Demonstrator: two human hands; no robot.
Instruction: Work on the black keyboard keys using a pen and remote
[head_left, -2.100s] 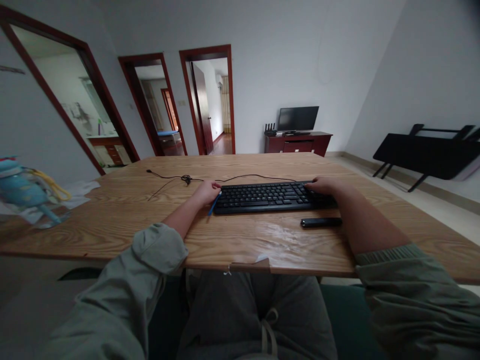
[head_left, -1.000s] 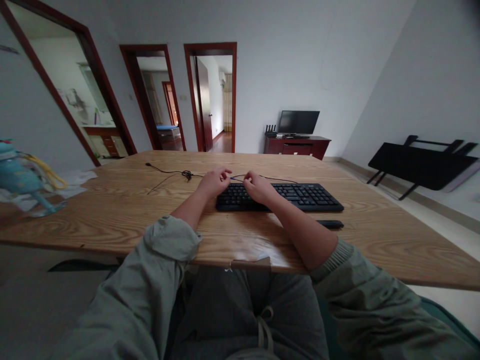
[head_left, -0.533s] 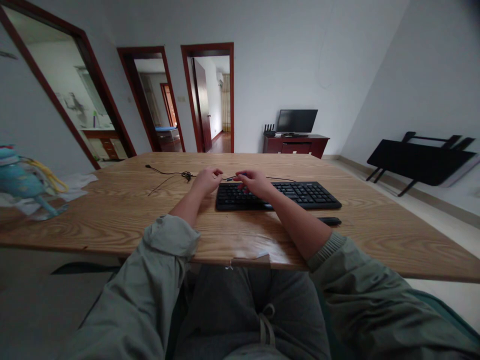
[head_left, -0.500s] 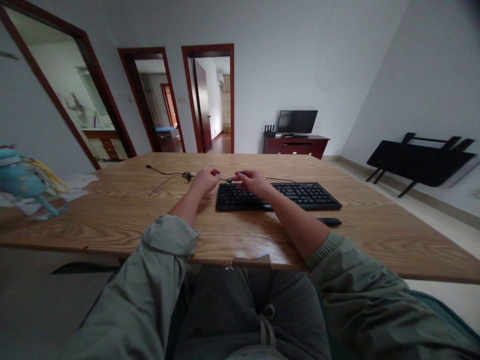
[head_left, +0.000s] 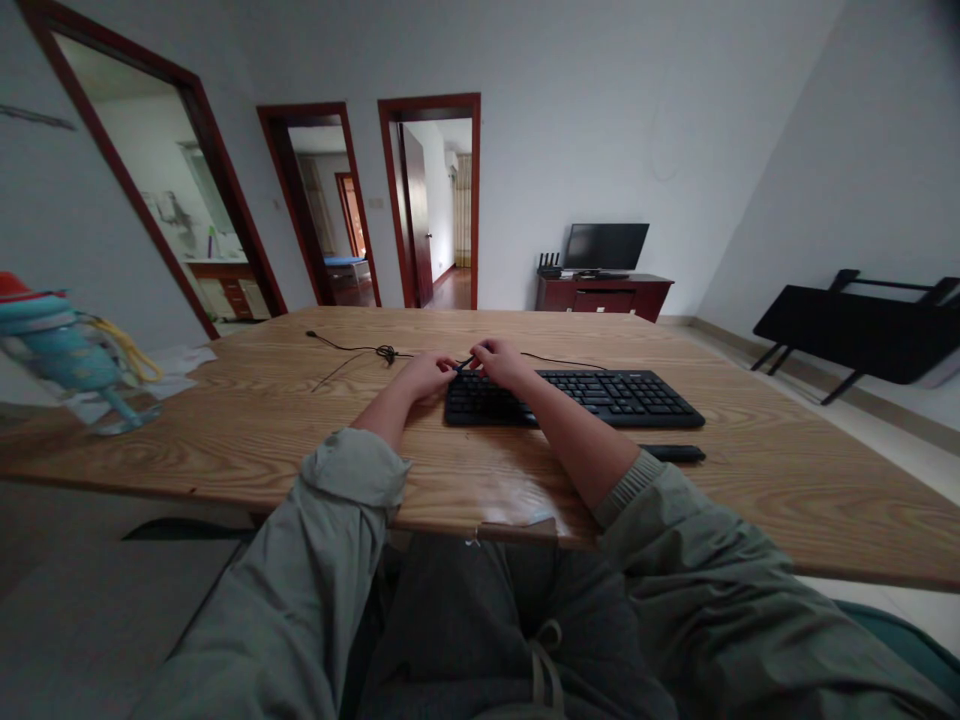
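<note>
White walls and three red-brown door frames [head_left: 430, 200] fill the upper left of the frame, with a low cabinet carrying a dark screen [head_left: 606, 246] just right of centre and a folded black table [head_left: 855, 325] leaning at the right edge.

Across the middle runs your wooden table [head_left: 247, 420], its near edge crossing the lower half of the picture. Your left hand [head_left: 426, 376] sits just left of centre, fingers curled in, and your right hand [head_left: 501, 362] lies just beside it, also curled. Between them you pinch a small dark blue pen [head_left: 466, 363]; each hand appears to grip one end, and the fingertips nearly meet around it. How firmly each hand clamps it is too small to tell.

Both hands hover at the far left corner of the black keyboard [head_left: 600, 396], which stretches to the right of centre. Your right forearm crosses over the keyboard's left part. A thin black cable [head_left: 360, 350] trails across the wood toward the left of the hands, with a small knot in it. Near the keyboard's front edge, right of centre, lies a slim black remote [head_left: 673, 453].

At the far left edge stands a blue bottle [head_left: 60, 355] with a yellow strap, on white paper [head_left: 184, 360]. Your grey-green sleeves [head_left: 330, 520] fill the bottom of the frame.
</note>
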